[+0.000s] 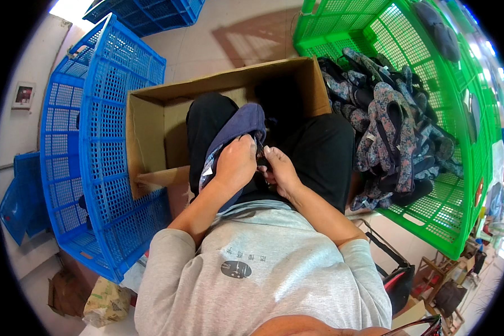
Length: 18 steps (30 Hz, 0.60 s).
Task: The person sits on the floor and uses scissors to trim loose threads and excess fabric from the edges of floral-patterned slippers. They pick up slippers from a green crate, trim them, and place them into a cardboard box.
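Across my left thigh lies a navy cloth slipper (245, 122) with a sole-like outline and a small white label near its edge. My left hand (236, 162) is closed on it, the fingers curled over its inner side. Close beside, my right hand (281, 171) grips small dark scissors (261, 159), mostly hidden by the fingers. Their tip points up at the slipper's edge, near my left fingertips. Whether the blades touch the cloth cannot be made out.
An open cardboard box (151, 120) stands around my knees. At the right, a green plastic crate (431, 224) holds a heap of floral-patterned slippers (383, 123). Blue plastic crates (115, 112) stand at the left, and another blue crate (157, 17) is at the far side.
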Motion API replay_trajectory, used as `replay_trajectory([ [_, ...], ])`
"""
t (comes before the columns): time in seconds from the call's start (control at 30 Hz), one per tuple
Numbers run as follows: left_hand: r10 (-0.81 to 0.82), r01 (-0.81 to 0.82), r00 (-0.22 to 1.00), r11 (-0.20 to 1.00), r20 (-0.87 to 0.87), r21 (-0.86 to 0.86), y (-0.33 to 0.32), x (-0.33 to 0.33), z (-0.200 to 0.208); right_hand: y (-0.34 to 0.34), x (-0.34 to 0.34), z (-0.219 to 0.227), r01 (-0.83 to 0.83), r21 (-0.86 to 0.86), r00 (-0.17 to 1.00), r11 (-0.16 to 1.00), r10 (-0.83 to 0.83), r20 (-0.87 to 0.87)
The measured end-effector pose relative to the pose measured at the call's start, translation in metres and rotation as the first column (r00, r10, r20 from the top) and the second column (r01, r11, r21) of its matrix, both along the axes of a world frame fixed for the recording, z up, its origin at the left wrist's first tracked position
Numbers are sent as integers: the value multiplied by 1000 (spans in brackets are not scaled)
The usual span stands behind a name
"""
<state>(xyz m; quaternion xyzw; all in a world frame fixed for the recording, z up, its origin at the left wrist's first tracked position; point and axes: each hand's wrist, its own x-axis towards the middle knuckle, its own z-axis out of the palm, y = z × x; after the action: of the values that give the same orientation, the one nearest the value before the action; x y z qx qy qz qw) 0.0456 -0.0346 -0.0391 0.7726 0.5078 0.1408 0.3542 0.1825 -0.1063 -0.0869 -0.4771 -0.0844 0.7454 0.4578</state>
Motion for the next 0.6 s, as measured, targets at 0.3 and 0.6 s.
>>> replay_trajectory([
  [0.3,119,15,931,931,345,-363,14,-10,56,-12,-20,-26,-38,292,993,956,4,116],
  [0.6,-281,263,959,930,37,257,94,65,64,-15,-20,-37,-61,315,995,947,32,97],
])
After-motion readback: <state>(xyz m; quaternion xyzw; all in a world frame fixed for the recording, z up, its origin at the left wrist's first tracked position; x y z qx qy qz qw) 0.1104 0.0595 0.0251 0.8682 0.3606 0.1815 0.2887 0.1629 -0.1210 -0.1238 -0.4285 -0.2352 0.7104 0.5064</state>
